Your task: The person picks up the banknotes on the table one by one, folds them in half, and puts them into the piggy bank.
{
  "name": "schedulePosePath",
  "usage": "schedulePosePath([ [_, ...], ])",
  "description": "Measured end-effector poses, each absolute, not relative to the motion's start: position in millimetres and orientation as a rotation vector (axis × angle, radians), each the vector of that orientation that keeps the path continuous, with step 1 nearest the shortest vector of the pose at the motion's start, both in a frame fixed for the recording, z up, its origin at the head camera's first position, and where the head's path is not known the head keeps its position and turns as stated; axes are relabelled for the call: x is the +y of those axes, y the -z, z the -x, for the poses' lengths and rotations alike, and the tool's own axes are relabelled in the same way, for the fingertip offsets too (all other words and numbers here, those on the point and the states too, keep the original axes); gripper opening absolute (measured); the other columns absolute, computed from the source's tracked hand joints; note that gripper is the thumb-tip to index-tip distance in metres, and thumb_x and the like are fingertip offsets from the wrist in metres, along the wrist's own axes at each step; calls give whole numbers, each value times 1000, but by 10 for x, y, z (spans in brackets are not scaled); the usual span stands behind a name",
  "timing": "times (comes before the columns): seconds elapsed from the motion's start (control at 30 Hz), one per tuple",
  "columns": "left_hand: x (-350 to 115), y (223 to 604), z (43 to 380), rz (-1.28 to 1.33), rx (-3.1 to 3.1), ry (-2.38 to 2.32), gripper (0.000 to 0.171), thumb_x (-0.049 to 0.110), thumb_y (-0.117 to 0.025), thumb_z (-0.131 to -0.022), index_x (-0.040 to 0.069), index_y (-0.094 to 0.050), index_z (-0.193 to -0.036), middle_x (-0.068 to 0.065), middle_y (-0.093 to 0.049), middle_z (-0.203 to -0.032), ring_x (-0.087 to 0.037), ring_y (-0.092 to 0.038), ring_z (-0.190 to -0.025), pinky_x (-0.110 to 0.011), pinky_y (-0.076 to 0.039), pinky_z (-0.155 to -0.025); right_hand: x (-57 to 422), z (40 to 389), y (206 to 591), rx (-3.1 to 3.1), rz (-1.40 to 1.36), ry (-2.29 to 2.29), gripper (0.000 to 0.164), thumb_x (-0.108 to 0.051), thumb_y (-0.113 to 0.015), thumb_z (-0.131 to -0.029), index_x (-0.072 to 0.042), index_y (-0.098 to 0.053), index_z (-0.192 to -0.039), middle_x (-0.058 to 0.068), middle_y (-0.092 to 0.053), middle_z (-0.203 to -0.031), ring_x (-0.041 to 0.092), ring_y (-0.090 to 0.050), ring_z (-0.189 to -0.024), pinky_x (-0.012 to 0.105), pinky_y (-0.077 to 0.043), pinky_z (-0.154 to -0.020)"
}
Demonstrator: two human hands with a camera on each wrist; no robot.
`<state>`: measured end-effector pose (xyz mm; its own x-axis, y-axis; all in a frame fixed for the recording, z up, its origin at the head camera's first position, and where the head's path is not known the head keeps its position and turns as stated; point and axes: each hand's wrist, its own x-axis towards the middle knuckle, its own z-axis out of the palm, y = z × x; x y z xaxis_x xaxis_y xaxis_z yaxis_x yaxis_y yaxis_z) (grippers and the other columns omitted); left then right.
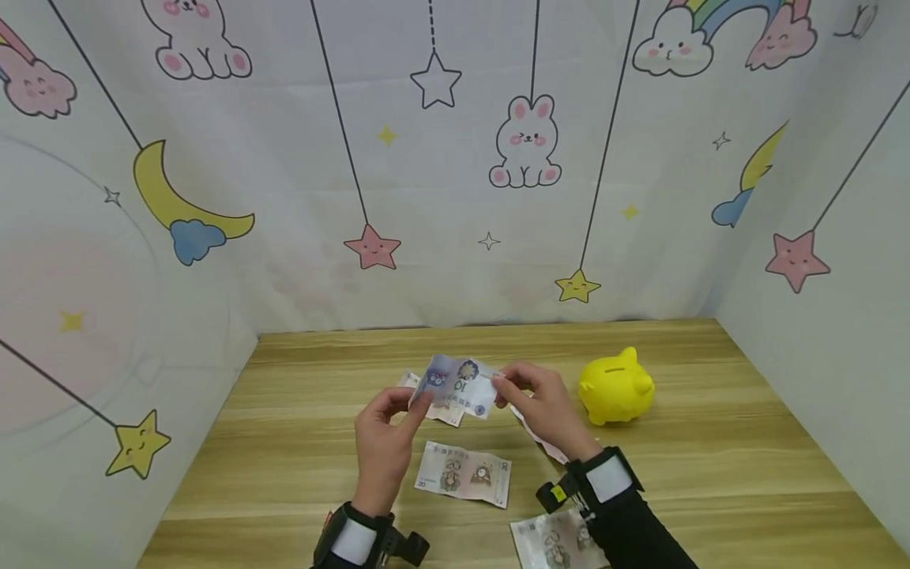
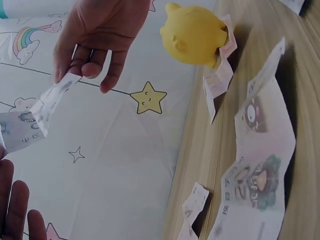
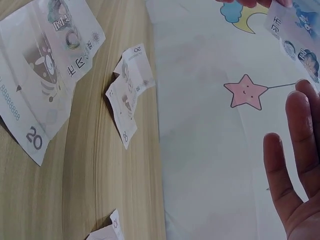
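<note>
A bluish play banknote [image 1: 458,387] printed with 10 is raised above the table in the head view, upside down to me. My left hand [image 1: 384,450] pinches its left end between thumb and fingers, and my right hand [image 1: 543,407] pinches its right end. Seen from the left wrist, the note [image 2: 22,131] is creased and bends near the right fingers [image 2: 70,65]. Beneath it lies another note [image 1: 448,415], partly covered. A 20 note [image 1: 464,474] rests on the table between the forearms.
A yellow piggy bank [image 1: 616,387] with a slot on top stands right of my right hand. A pinkish note [image 1: 543,442] lies partly behind that hand, and one more note [image 1: 554,541] lies near the front under the right forearm. Patterned cloth [image 1: 455,174] encloses the wooden table [image 1: 298,419].
</note>
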<state>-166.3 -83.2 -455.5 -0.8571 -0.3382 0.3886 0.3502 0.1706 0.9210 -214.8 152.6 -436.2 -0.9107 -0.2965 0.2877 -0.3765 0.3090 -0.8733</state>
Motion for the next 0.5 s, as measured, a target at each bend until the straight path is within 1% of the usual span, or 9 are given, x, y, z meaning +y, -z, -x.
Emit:
schedulePosePath([
  [0.1,-841,4580,1685,61,-1916,1584,10,7,-85,-92,3,-77,-95,-6,-76,-93,-12,-65,-85,-28,-49,-83,1510,2130,4362,-2486,-622,-1694,13,-20,-67,-108,-11,-76,-103,0,-73,-86,19,-68,-84,31,-53,-77],
  [0.2,-855,4596,1717,118,-1896,1416,9,4,-85,-91,3,-76,-93,-7,-75,-91,-15,-63,-85,-26,-47,-81,1492,2118,4358,-2490,-617,-1687,13,-20,-68,-107,-11,-76,-103,0,-73,-86,19,-69,-84,30,-53,-77],
  [0.33,-867,4601,1759,204,-1896,1186,16,-3,-87,-84,4,-75,-91,-7,-73,-89,-21,-64,-84,-25,-47,-79,1468,2115,4352,-2476,-636,-1669,11,-18,-68,-107,-11,-77,-104,-1,-74,-88,18,-70,-82,29,-57,-79],
  [0.4,-873,4597,1780,245,-1895,1075,22,-7,-89,-79,4,-74,-91,-8,-73,-88,-24,-66,-84,-29,-48,-79,1458,2111,4345,-2466,-648,-1662,11,-17,-69,-107,-10,-77,-105,-1,-74,-89,18,-71,-81,29,-59,-80],
  [0.5,-882,4585,1802,288,-1888,945,28,-9,-90,-73,5,-73,-91,-8,-72,-87,-27,-67,-82,-38,-49,-78,1446,2101,4331,-2460,-665,-1664,11,-18,-69,-107,-10,-77,-105,-1,-74,-89,17,-71,-81,29,-59,-81],
])
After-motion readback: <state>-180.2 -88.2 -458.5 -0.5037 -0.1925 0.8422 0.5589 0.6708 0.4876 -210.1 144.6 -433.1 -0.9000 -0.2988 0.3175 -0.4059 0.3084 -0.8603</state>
